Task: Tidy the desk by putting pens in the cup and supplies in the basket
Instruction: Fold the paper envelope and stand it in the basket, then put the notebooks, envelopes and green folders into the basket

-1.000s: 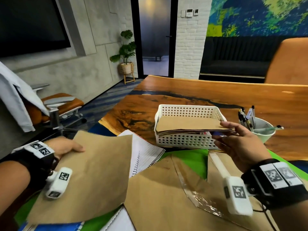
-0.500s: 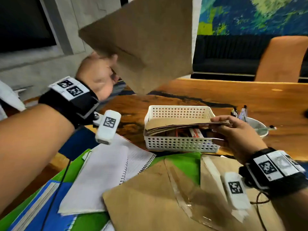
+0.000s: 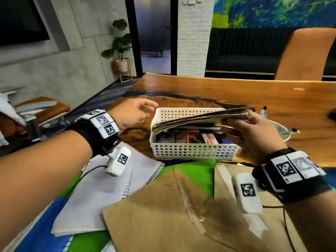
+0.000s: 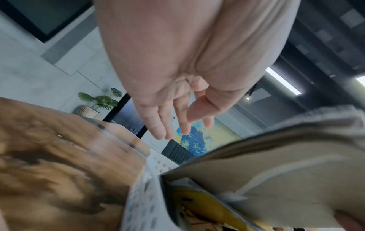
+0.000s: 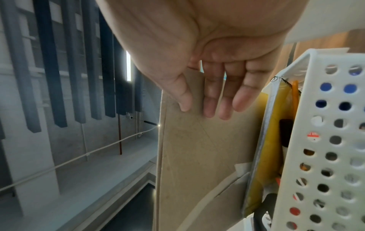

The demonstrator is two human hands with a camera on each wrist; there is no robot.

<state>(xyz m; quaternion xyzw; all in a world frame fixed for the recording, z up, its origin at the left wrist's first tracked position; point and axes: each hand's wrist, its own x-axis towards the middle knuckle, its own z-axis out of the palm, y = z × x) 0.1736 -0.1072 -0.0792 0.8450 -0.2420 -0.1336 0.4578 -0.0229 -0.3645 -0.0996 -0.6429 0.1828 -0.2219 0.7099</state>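
Since envelope left it, left hand (image 3: 131, 112) empty, fingers loose | right hand (image 3: 254, 134) lifts envelope stack (image 3: 200, 118); basket (image 3: 192, 151)

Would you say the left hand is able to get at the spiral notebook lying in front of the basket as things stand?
Probably yes. The left hand is open and holds nothing, hovering beside the white basket. The spiral notebook lies just below its forearm, its top page uncovered; only its near corner tucks under a brown envelope.
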